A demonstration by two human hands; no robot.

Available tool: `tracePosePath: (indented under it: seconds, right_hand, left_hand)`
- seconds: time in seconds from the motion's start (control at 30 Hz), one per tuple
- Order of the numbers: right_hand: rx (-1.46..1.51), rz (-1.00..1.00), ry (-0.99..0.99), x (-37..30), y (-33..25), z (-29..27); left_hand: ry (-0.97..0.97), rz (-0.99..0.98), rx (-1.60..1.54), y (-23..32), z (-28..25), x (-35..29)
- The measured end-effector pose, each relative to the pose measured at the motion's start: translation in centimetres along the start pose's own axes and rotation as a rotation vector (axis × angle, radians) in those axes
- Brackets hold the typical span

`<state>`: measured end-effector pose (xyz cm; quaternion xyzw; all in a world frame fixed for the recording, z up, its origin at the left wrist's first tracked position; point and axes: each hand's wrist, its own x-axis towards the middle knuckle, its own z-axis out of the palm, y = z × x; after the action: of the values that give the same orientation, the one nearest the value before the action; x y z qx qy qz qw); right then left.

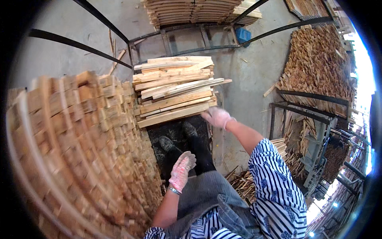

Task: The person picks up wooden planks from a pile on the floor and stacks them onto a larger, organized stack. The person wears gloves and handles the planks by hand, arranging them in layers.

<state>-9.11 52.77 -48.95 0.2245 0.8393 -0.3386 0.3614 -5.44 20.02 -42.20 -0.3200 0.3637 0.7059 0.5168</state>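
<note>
- L hand (183, 169), lower ctr: half-curled, nothing seen held.
- R hand (217, 117), ctr: partly open by front slat (173, 116); grip can't be told.
- Slat pile (173, 77), upper ctr: could be spilled if jutting slat (215, 82) is knocked.

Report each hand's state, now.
Left pinkish gloved hand: open, nothing visible in it.
Right pale gloved hand: grip cannot be told; at the end of the nearest pale wooden plank.

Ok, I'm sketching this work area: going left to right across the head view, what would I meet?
Tall wood stack, left hand, right hand, large brown wood pile at upper right.
</note>
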Motion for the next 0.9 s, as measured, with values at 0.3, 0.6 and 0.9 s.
tracePosePath:
  seconds: [0.3,0.6,0.9]
  right_hand:
    - [-0.39,-0.088,0.239,31.1,-0.9,-3.0]
    - [-0.522,0.007,0.257,32.3,0.5,1.1]
    - [-0.501,0.037,0.085,33.0,1.6,-0.7]
  left_hand:
    - [-0.067,-0.008,-0.108,-4.2,-9.6,19.4]
    - [0.116,-0.011,-0.506,-2.7,-5.9,33.0]
    - [0.206,-0.05,-0.678,-2.2,-4.6,34.3]
